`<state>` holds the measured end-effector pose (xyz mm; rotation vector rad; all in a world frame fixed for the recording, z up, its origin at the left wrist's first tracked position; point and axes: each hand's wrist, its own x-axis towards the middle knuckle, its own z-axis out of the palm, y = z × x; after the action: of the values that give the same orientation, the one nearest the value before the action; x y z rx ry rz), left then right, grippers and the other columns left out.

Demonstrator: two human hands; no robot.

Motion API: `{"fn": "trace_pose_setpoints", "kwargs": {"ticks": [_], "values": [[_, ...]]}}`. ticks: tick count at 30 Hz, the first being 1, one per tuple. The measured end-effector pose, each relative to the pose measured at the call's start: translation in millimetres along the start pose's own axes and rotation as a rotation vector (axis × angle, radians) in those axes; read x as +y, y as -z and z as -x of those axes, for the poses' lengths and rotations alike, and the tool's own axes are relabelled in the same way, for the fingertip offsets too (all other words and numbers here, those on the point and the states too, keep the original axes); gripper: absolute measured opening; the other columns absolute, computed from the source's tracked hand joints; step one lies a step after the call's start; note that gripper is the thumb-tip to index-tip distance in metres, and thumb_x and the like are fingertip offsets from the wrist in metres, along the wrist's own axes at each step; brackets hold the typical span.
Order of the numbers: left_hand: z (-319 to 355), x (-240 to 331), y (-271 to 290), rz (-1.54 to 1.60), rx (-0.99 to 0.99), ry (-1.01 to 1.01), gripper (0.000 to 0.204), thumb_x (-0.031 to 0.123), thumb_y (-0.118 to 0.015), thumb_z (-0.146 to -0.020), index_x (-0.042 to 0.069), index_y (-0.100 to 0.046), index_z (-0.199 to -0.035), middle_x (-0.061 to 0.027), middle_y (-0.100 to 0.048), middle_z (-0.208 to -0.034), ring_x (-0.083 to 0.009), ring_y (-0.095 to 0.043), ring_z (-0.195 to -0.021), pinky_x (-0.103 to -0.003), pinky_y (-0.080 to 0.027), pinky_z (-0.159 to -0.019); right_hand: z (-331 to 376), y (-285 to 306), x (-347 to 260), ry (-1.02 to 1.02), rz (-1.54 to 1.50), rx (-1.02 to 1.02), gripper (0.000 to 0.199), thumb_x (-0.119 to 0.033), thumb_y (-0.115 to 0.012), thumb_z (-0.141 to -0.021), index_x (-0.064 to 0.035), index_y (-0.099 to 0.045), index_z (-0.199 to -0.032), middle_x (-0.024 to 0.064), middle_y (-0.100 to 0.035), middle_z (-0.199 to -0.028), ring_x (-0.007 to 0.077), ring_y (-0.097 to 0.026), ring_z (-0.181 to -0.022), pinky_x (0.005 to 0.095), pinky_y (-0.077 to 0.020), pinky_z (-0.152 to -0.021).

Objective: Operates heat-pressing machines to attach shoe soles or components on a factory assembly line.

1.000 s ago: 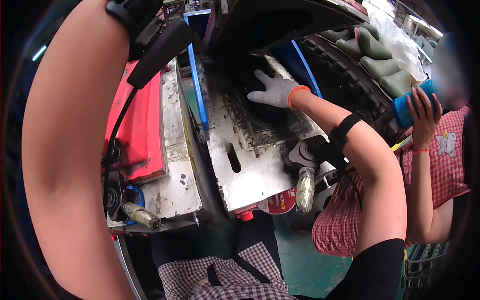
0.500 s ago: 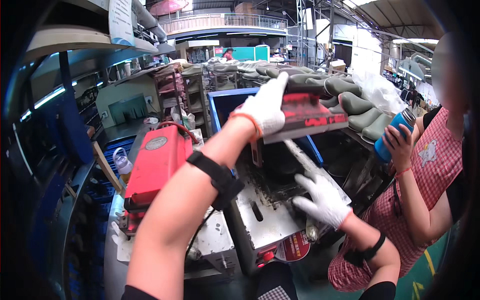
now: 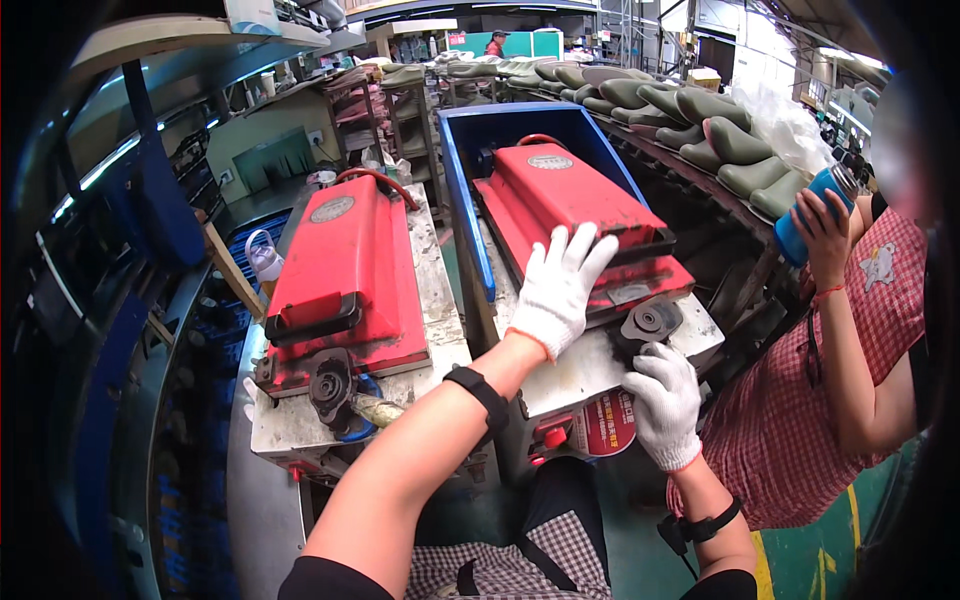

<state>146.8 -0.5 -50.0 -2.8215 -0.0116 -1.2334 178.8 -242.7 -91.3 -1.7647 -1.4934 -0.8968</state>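
My left hand (image 3: 562, 290), in a white knit glove, lies with fingers apart on the front of a red machine lid (image 3: 570, 195), beside its black handle (image 3: 645, 247). The lid is down over its base. At the lid's front edge sits a black round clamp (image 3: 652, 318). My right hand (image 3: 665, 405), gloved too, is curled at the clamp's lower end, and the part inside the fingers is hidden. To the left stands a second red machine (image 3: 345, 265) with its lid down and a similar black clamp (image 3: 333, 385) in front.
A blue open-topped housing (image 3: 470, 115) surrounds the right machine's back. Many olive-green boots (image 3: 745, 150) lie on a rack behind. Close on my right stands a person in a red checked apron (image 3: 790, 430), holding a blue bottle (image 3: 812, 215). A clear bottle (image 3: 263, 258) stands at left.
The right machine's lid, raised under my left hand before, is now down. My left hand has come down with it. My right hand has closed from spread fingers beside the clamp.
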Motion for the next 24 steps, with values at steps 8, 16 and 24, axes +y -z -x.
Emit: {"fn": "trace_pose_setpoints", "kwargs": {"ticks": [8, 16, 24], "values": [[24.9, 3.5, -26.8, -0.062, -0.029, 0.043, 0.076, 0.005, -0.058, -0.085, 0.015, -0.039, -0.158, -0.0224, -0.038, -0.160, -0.0465, -0.046, -0.134, -0.055, -0.042, -0.109, 20.1, 1.9, 78.5, -0.096, 0.187, 0.231, 0.023, 0.003, -0.059, -0.085, -0.0057, -0.065, -0.105, 0.0154, -0.068, -0.104, 0.0359, -0.067, -0.097, 0.0439, -0.0529, -0.089], [22.6, 3.5, -25.0, -0.017, -0.011, 0.034, 0.078, 0.003, -0.058, -0.084, 0.014, -0.039, -0.159, -0.0239, -0.038, -0.160, -0.0475, -0.048, -0.133, -0.056, -0.042, -0.109, -73.6, -16.4, 95.9, -0.101, 0.151, 0.148, 0.033, -0.012, -0.067, -0.087, -0.0116, -0.070, -0.120, 0.0111, -0.070, -0.119, 0.0328, -0.063, -0.116, 0.0464, -0.0453, -0.105], [33.2, 28.7, 35.7, 0.219, -0.288, 0.232, 0.081, 0.009, -0.063, -0.081, 0.010, -0.039, -0.158, -0.0268, -0.036, -0.162, -0.0449, -0.042, -0.142, -0.056, -0.036, -0.117, -95.6, -56.1, 88.9, -0.134, 0.057, -0.020, 0.020, -0.017, -0.064, -0.088, -0.0156, -0.073, -0.105, 0.0058, -0.069, -0.100, 0.0287, -0.063, -0.109, 0.0503, -0.0399, -0.106]]}}
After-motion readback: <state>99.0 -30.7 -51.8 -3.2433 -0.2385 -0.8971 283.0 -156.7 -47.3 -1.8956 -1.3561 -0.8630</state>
